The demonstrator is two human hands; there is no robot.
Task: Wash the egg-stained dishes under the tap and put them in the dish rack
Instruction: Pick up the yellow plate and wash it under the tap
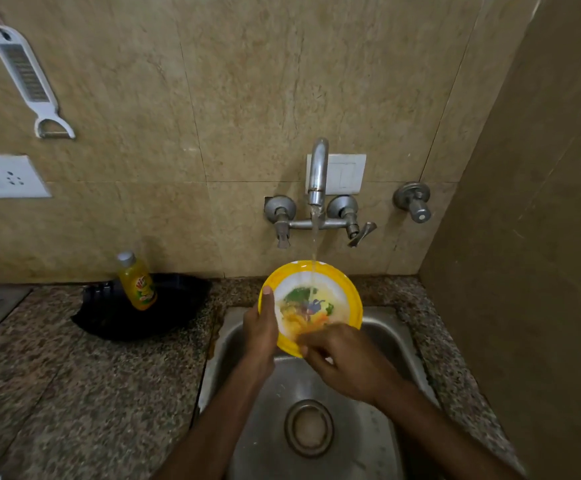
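Steel sink is filling the lower centre of the frame, black dish rack is sitting empty-looking at centre left with a dish soap bottle in front, so nothing is racked yet. Yellow-rimmed plate is being held tilted over the sink under the running tap, still showing yellowish egg smear. Left hand is clamping the plate's left rim, right hand is rubbing its lower face with curled fingers, holding nothing visible; washing looks mid-way, racking is left.
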